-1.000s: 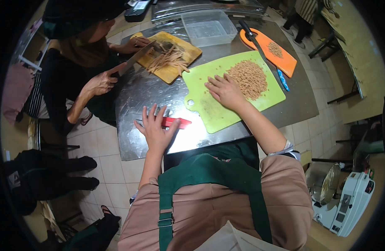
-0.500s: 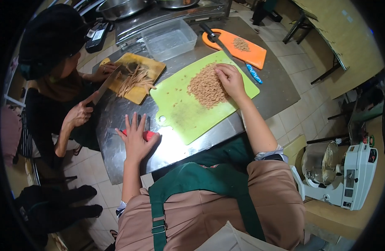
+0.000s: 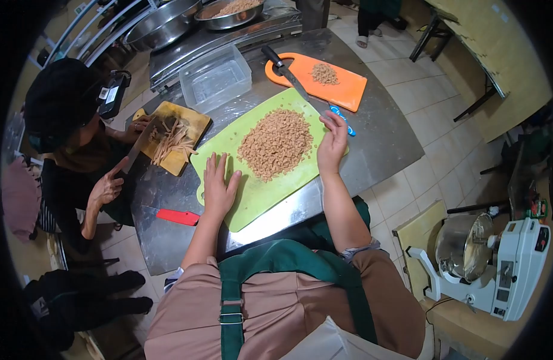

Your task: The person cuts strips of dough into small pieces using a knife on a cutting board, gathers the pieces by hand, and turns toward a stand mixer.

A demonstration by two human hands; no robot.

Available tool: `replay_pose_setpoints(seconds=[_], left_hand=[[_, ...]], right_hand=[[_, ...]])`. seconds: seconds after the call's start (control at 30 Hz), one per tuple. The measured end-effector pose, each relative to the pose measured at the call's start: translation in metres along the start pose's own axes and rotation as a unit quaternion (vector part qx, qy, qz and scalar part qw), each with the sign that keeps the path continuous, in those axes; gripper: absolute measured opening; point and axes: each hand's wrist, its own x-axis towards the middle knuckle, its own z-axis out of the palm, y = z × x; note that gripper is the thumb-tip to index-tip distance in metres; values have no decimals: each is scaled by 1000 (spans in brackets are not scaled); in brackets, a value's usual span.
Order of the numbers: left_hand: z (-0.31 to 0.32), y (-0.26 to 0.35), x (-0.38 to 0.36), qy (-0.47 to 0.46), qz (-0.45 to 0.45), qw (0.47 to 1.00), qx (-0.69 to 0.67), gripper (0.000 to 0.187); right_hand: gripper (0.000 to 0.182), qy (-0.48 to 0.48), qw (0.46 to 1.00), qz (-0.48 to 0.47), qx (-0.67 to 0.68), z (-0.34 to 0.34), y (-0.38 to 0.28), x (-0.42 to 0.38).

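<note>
A heap of small chopped light-brown pieces [image 3: 276, 144] lies on the green cutting board [image 3: 258, 204]. On the left part of that board my left hand [image 3: 219, 189] rests with its fingers spread, holding nothing. My right hand [image 3: 332, 144] is at the board's right edge, fingers extended and slightly curved, with no object visible in it. Just beyond its fingertips is a blue patterned handle [image 3: 342, 120], partly covered. A red-handled knife [image 3: 177, 216] lies on the metal table to the left of my left hand.
A co-worker's hand [image 3: 107, 189] holds a knife over strips on a wooden board [image 3: 195, 129]. Behind are a clear plastic tub [image 3: 216, 81], an orange board [image 3: 348, 90] with chopped bits and a black-handled knife [image 3: 294, 81]. A stand mixer [image 3: 510, 264] stands at right.
My left hand has left the red-handled knife and moved onto the green board. My right hand has moved from the heap to the board's right edge. The camera view has shifted somewhat.
</note>
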Motion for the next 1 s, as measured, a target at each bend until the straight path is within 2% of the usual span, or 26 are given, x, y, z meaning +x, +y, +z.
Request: replay_pose_setpoints(seconds=[0.1, 0.13, 0.27, 0.33, 0.37, 0.43, 0.6, 0.67, 0.77, 0.83, 0.9, 0.93, 1.0], left_hand=[[11, -5, 8, 46, 2, 998, -31, 52], [14, -5, 10, 72, -1, 997, -41, 49], [12, -2, 7, 69, -12, 996, -49, 44], [9, 2, 7, 58, -17, 997, -44, 43], [8, 3, 6, 50, -14, 998, -39, 43], [6, 2, 3, 41, -18, 998, -39, 43], [2, 12, 7, 35, -22, 999, -19, 47], [2, 12, 8, -2, -37, 999, -10, 50], [1, 14, 8, -16, -35, 999, 6, 52], [6, 12, 7, -17, -28, 999, 11, 52], [4, 15, 11, -23, -20, 999, 19, 52], [3, 20, 12, -27, -28, 998, 40, 51], [1, 23, 9, -30, -26, 997, 61, 51]], right_hand=[[28, 1, 998, 57, 11, -7, 1, 2], [21, 1, 997, 69, 32, -6, 0, 1], [16, 39, 993, 109, 39, -2, -5, -1], [19, 92, 972, 198, 83, -2, 2, -3], [19, 91, 972, 201, 81, -3, 3, -5], [23, 29, 982, 170, -74, -5, -4, -10], [24, -19, 990, 104, -94, -13, 9, -17], [24, -35, 985, 150, -78, -17, 10, -14], [23, -59, 987, 145, -41, -31, 14, -13], [20, -143, 977, 62, -147, -50, -7, -1], [16, -189, 963, 161, -106, -72, -26, 4], [16, -175, 967, 151, -110, -84, -40, 12], [17, -239, 930, 221, -169, -111, -75, 26]])
